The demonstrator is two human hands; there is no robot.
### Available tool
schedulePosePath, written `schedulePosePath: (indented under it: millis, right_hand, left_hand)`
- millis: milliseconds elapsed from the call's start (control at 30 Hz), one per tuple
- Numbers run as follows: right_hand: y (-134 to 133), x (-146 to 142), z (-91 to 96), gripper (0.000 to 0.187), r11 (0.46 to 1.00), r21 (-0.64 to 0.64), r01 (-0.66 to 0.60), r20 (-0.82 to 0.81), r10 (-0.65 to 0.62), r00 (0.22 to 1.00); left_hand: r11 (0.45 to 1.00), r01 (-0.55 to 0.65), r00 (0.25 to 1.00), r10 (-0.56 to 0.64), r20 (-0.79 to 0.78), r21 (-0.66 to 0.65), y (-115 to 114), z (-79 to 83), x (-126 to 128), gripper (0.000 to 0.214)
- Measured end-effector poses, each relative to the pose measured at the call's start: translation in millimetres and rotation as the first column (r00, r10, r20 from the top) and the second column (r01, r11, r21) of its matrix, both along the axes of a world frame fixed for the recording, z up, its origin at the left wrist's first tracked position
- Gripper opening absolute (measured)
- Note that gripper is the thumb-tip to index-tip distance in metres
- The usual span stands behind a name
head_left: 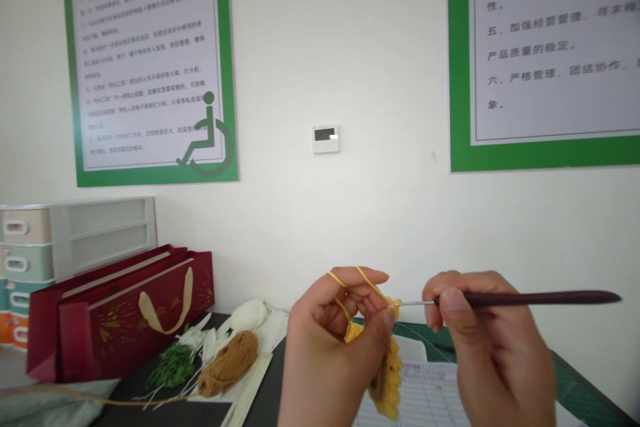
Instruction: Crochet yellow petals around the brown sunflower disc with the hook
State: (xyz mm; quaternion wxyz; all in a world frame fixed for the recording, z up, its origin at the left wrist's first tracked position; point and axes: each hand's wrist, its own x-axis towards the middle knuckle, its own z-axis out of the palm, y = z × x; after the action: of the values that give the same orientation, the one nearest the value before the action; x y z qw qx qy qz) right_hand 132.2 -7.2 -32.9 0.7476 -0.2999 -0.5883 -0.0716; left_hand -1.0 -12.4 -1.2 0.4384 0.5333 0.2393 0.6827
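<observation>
My left hand [330, 347] pinches a yellow crocheted piece [387, 380] between thumb and fingers, with yellow yarn [370, 278] looped over the raised index finger. My right hand [495, 353] grips a dark-handled crochet hook [525, 298] that lies level, its metal tip pointing left into the top of the yellow piece. Both hands are held up in front of the wall, above the near edge of a dark table [150, 407].
A red gift bag [120, 320] lies at the left with plastic drawers [75, 240] behind it. A mustard yarn skein [230, 363], green bits [173, 367] and white pieces [247, 317] lie on the table. A printed sheet [430, 400] lies under my hands. Posters hang on the wall.
</observation>
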Motion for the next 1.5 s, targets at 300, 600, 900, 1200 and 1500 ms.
schedulePosePath:
  millis: [300,600,900,1200,1500]
  right_hand:
    - [3.3,5.4,-1.0,0.012,0.986,-0.047,-0.160,0.004,0.160,0.987]
    - [16.3,-5.8,4.7,0.033,0.652,-0.129,-0.747,-0.354,0.673,0.649]
    - [23.7,-3.5,2.7,0.014,0.753,-0.075,-0.654,-0.130,0.642,0.755]
    - [14.6,13.7,-9.5,0.030,0.844,0.527,0.096,0.272,-0.275,0.922]
    - [20.3,3.3,7.5,0.005,0.733,0.135,-0.667,0.178,0.645,0.744]
  left_hand:
    - [0.994,0.106,0.994,-0.105,0.032,-0.037,1.5,0.0,-8.4,0.018]
    - [0.962,0.267,0.961,-0.261,0.089,-0.062,4.6,2.0,-12.3,0.015]
    - [0.983,0.174,0.979,-0.167,0.115,-0.052,2.7,2.1,-5.5,0.040]
    - [0.899,0.406,0.909,-0.379,0.174,-0.166,-1.9,2.2,-4.4,0.051]
    - [0.793,0.588,0.809,-0.576,0.119,-0.159,3.3,5.4,-19.3,0.061]
